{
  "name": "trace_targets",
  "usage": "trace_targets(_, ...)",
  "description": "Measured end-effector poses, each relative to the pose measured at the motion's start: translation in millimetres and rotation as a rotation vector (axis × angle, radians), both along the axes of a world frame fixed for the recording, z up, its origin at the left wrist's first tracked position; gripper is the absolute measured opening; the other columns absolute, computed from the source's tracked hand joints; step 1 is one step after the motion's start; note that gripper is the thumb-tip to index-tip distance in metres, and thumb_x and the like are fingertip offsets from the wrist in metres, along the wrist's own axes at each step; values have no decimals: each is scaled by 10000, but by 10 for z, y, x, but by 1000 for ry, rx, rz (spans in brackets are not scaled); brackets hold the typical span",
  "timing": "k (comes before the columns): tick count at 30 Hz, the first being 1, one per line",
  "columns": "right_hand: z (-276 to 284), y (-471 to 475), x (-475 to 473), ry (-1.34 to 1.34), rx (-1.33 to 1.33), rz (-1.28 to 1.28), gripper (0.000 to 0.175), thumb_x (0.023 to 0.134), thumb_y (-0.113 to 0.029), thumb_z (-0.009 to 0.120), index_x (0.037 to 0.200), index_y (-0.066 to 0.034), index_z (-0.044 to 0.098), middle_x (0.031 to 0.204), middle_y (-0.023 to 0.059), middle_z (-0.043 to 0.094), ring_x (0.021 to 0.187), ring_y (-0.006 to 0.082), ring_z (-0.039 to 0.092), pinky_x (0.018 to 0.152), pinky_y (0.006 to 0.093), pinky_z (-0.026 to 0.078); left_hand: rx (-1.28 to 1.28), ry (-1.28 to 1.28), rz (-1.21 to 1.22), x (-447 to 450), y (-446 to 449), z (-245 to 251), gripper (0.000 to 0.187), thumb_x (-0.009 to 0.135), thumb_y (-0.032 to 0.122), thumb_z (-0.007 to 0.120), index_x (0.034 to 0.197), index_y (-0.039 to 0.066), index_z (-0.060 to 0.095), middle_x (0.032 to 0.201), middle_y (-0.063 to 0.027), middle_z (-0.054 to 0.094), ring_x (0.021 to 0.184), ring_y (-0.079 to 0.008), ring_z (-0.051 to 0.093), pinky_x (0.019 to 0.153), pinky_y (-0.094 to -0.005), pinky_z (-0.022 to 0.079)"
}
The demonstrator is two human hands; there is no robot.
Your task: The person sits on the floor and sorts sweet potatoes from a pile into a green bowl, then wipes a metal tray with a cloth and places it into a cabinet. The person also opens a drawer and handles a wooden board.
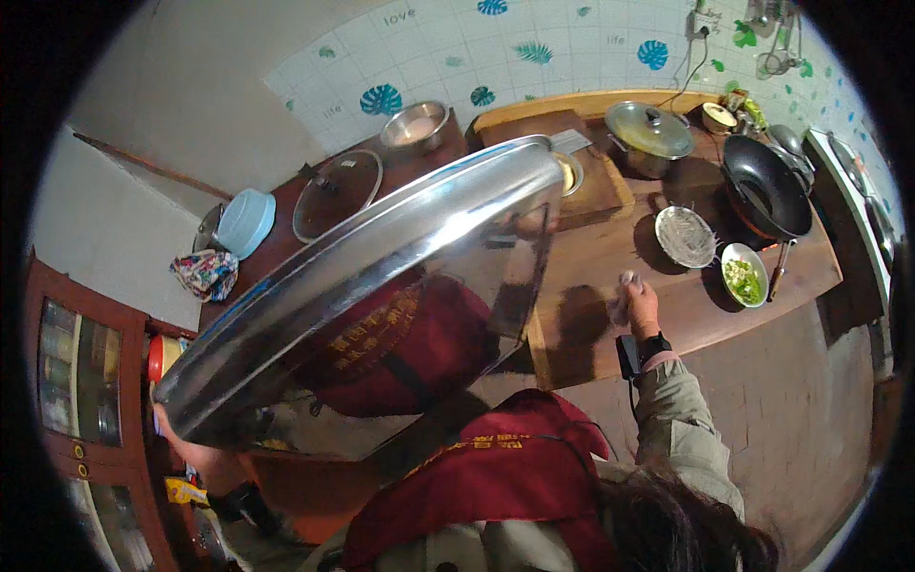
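Observation:
A large stainless steel tray [457, 236] is tilted up in front of me, its shiny side mirroring my red apron [515, 465]. My left hand [189, 443] grips the tray's lower left corner, most of its fingers hidden behind the metal. Over the wooden table [600, 250] is my right hand [642, 304], closed around a small pale thing [629, 279] too blurred to name. Beyond that hand sit a bowl of thin, pale strands [685, 236] and a white bowl of chopped green and white pieces [743, 279].
A black wok [768, 186] stands at the right, near a lidded steel pot [649, 136]. Behind the tray are a wooden cutting board [600, 193], a glass lid [339, 193] and a steel basin [418, 129]. A light-blue container [246, 223] and a glass-doored cabinet [89, 314] are leftward.

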State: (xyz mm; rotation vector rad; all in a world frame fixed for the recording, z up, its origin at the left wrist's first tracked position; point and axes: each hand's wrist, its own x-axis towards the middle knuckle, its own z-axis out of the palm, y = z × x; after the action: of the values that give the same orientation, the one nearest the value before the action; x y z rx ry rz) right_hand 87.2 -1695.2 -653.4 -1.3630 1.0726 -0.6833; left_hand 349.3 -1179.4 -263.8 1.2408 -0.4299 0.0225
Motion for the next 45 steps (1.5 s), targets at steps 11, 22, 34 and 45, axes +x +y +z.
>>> trace_targets(11, 2829, 158, -91, -1028, -144, 254, 453, 925, -336, 434, 1286, -64, 406, 1156, 114, 520, 1057, 222, 512, 927, 326, 398, 49, 53, -136, 305, -714, -713, 566, 885, 433, 468, 1304, 73, 346, 1176, -141, 522, 1021, -245, 533, 871, -396, 455)
trace_targets(22, 2546, -117, -430, -795, -275, 38, 427, 949, -422, 403, 1056, -37, 553, 918, 26, 589, 790, 101, 548, 719, 243, 450, 39, 153, 57, 591, -916, -1009, 550, 897, 504, 415, 1225, 68, 488, 1210, -136, 501, 1093, -234, 480, 943, -368, 398)
trace_targets(34, 236, 136, -170, -753, 290, 84, 410, 868, -463, 536, 1028, -89, 482, 830, -14, 499, 663, 99, 483, 553, 269, 463, -35, 152, -222, 935, -1179, -814, 640, 883, 560, 358, 1309, 85, 405, 1306, -121, 454, 1174, -333, 443, 979, -503, 364)
trace_targets(45, -821, 280, 6, -198, -107, -119, 412, 925, -419, 447, 1057, -35, 517, 964, 76, 579, 870, 155, 551, 777, 294, 454, 59, 54, -1067, 1136, -1095, -936, 645, 893, 566, 325, 1337, 101, 379, 1313, -106, 457, 1172, -321, 447, 985, -484, 357)
